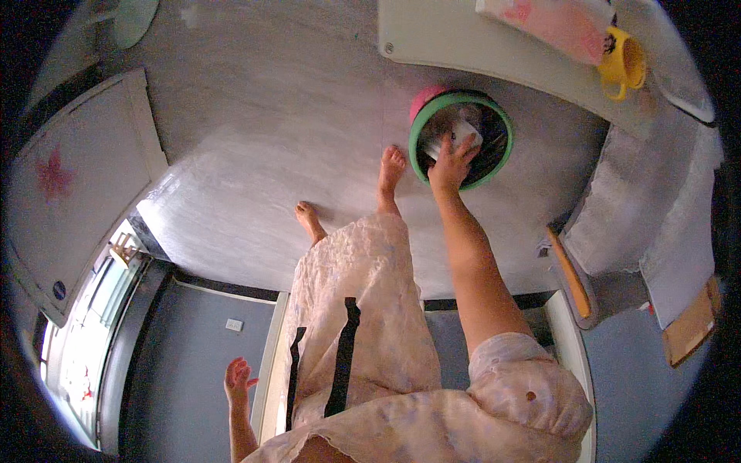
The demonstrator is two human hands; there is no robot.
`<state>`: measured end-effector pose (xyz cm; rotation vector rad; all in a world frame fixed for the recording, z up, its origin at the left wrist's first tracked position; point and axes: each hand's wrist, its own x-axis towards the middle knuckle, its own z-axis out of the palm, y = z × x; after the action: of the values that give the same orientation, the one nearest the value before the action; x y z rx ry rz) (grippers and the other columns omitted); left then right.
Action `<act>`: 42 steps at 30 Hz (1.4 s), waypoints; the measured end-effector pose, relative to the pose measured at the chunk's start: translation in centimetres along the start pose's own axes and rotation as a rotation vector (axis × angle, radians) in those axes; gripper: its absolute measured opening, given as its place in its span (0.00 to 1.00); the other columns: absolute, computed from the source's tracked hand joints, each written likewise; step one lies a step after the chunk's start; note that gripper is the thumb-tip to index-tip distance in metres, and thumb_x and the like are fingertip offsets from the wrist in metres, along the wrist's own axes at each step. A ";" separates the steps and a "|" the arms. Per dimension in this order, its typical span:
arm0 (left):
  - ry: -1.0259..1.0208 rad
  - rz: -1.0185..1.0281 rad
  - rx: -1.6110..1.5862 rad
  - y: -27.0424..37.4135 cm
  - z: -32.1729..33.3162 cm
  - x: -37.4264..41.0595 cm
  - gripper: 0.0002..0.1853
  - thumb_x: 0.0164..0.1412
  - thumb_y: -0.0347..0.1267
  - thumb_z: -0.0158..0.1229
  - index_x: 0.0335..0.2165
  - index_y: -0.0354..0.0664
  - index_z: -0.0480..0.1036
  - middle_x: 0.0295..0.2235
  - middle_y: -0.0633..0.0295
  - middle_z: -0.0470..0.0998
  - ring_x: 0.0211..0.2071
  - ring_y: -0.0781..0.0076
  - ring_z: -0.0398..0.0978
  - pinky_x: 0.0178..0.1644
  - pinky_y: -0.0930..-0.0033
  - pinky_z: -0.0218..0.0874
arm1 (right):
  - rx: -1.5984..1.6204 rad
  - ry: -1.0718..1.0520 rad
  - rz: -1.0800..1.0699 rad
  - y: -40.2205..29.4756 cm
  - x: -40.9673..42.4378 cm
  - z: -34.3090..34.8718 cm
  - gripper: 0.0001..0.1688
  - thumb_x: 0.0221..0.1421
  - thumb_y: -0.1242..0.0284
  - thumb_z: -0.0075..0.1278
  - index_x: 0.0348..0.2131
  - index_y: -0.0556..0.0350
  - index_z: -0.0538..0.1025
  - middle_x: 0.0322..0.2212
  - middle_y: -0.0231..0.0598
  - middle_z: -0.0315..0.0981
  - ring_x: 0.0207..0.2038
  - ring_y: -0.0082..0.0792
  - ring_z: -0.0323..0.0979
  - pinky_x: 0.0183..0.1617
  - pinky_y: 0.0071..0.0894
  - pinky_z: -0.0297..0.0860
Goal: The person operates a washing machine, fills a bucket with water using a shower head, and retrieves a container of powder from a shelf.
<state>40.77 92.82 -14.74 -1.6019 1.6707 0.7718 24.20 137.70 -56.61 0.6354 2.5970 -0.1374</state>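
My right hand (453, 163) reaches down into a round waste bin (508, 147) with a green rim and a dark lining. Its fingers lie apart over a crumpled-looking white item (465, 131) inside the bin. Whether they grip that item or only rest on it is not clear. A pink round thing (426, 98) shows behind the bin's rim. At the lower left, my left hand (237, 375) is raised in the air beside my body, fingers loosely bent and apart, holding nothing.
A pale table (440, 40) overhangs beyond the bin, bearing a yellow mug (622, 61) and a pink-and-white package (556, 26). My bare feet (392, 165) stand on the grey floor (260, 144) close to the bin. A long orange object (570, 275) lies at right. A white panel (87, 168) with a red flower stands left.
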 end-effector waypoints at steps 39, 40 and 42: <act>0.405 0.002 -1.501 -26.0 -23.5 25.4 0.21 0.45 0.31 0.53 0.42 0.44 0.63 0.35 0.62 0.65 0.33 0.70 0.65 0.28 0.66 0.66 | 0.117 -0.619 -0.314 -49.2 -16.6 -16.2 0.13 0.48 0.69 0.38 0.23 0.59 0.71 0.18 0.40 0.68 0.18 0.34 0.67 0.19 0.35 0.64; 0.432 -0.010 -1.523 -26.5 -24.5 25.8 0.21 0.45 0.31 0.53 0.42 0.44 0.63 0.35 0.62 0.65 0.33 0.70 0.65 0.27 0.66 0.66 | 0.104 -0.561 -0.368 -54.1 -22.6 -17.7 0.13 0.47 0.69 0.39 0.20 0.58 0.72 0.16 0.40 0.68 0.17 0.33 0.67 0.19 0.34 0.64; 0.479 -0.125 -1.582 -29.1 -25.3 27.8 0.21 0.45 0.31 0.53 0.41 0.44 0.63 0.35 0.62 0.65 0.31 0.70 0.65 0.25 0.66 0.65 | -0.244 -0.463 -0.828 -64.3 -26.0 -13.1 0.11 0.41 0.68 0.43 0.18 0.56 0.73 0.18 0.43 0.70 0.20 0.37 0.69 0.24 0.37 0.65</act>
<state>67.76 54.22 -21.10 -3.0380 1.0613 2.0163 9.73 72.46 -33.81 -0.5249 2.2043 -0.1917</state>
